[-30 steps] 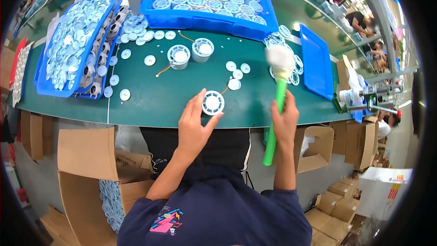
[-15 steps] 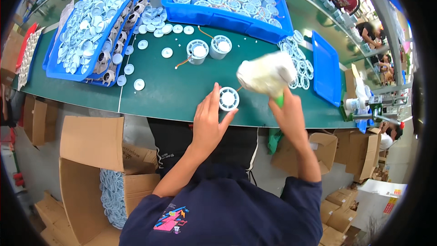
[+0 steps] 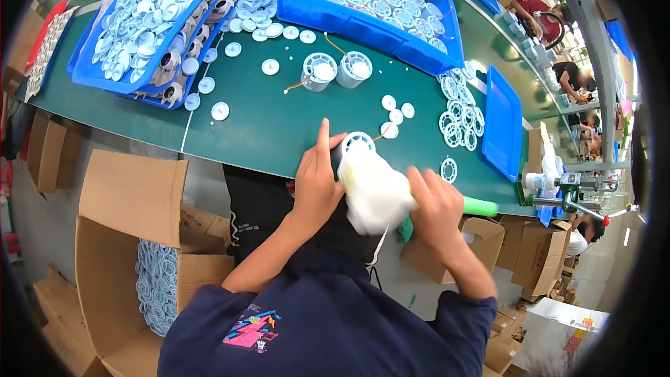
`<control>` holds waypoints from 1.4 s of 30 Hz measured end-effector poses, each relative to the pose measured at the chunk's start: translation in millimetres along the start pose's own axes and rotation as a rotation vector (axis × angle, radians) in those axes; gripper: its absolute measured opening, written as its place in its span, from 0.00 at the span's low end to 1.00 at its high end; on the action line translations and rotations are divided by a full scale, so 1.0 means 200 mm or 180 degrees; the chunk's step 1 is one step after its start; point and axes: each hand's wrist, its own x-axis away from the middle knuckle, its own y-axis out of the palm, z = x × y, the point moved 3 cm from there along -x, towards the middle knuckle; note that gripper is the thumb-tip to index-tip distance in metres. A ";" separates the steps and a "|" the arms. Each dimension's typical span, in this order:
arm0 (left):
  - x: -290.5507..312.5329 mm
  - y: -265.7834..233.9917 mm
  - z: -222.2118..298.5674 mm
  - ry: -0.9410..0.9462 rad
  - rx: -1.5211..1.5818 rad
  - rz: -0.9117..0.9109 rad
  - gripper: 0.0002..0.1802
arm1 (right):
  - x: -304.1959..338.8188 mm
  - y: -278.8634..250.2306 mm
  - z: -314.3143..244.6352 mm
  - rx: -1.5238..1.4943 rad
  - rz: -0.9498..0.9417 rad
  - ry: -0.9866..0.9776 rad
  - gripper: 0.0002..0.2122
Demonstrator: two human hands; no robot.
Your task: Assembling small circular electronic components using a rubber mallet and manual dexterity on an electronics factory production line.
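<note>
Two hands are working at the near edge of the green table (image 3: 244, 129). Your right hand (image 3: 436, 209) is gripping the mallet (image 3: 378, 195) close under its pale, wrapped head, with the green handle (image 3: 481, 207) sticking out to the right. Your left hand (image 3: 315, 181) is curving along the left side of the pale round part (image 3: 358, 141), its index finger pointing away from you; the thumb is hiding behind the mallet head, so how firmly that hand is pressing cannot be told. The part is sitting near the table's front edge, its slotted face showing, while the blurred head is covering its near side; whether the two are touching is not clear.

For a good strike, you are probably best keeping the part flat and well back from the edge, bringing the head down square and centred on the face. Since your left fingers are lying so near the head, holding them low on the side wall would be safer. An orange wire (image 3: 378, 138) is trailing toward the small white discs (image 3: 396, 116); keeping it out from under the part seems wise. Two similar wired cylinders (image 3: 354, 70) are standing farther back, well apart from the mallet.
</note>
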 end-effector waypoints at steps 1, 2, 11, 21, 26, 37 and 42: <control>0.01 0.00 -0.01 -0.0041 0.0075 0.0025 0.56 | -0.06 0.01 -0.01 0.0142 -0.0139 -0.0093 0.12; 0.01 0.00 -0.05 -0.0060 0.0144 0.0076 0.56 | -0.12 -0.02 -0.01 0.0160 -0.0023 -0.0165 0.12; 0.03 0.03 -0.05 -0.0327 0.0030 0.0018 0.59 | -0.38 0.01 0.08 -0.0074 -0.0559 0.0084 0.15; 0.01 0.03 -0.05 -0.0207 -0.0065 -0.0014 0.53 | 0.03 0.10 0.17 -0.0711 -0.0870 0.1485 0.17; -0.02 0.01 -0.06 -0.0163 -0.0115 -0.0169 0.37 | 0.31 0.15 0.33 -0.2345 0.0176 0.3013 0.10; -0.37 0.45 0.45 0.0903 0.0750 -0.1094 0.39 | 1.00 0.34 0.86 -0.2149 0.1379 0.5311 0.19; -0.51 1.22 0.65 0.1592 0.0829 -0.1737 0.35 | 1.09 0.43 0.84 -0.1551 0.1309 0.5411 0.26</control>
